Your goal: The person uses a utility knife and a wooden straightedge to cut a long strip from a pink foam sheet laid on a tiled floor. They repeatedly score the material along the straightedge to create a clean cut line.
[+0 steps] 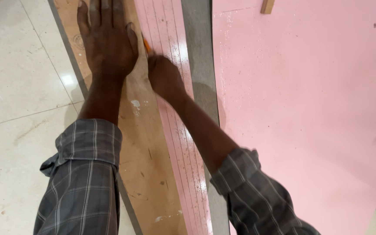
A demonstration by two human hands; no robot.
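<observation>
left hand (107,41) is spread out flat, palm down, pressing on a long plywood strip (146,161). fingers splayed, not gripping anything, just pinning the board. the strip is plain tan wood, kind of scuffed, with a few white paint blobs and dark specks on it, and it runs from the bottom of the view up and away at a slight angle.

right hand (164,76) is curled into a fist around what looks like an orange pencil (146,45). only a short bit of orange sticks out above the knuckles, so i can't say for sure it's a pencil and not a marker. its tip sits right at the edge where the plywood meets a narrow pink laminate strip (177,130). that pink strip is glossy and has several thin lines running along its length.

just right of it there's a dull grey band (201,56), matte, then a big pink laminate sheet (305,109) with a smooth face and some whitish scuffing near its left edge. a small wooden block (267,6) pokes in at the top. everything lies on a pale polished tile floor (18,87). both sleeves are grey plaid, rolled up at the forearm.
</observation>
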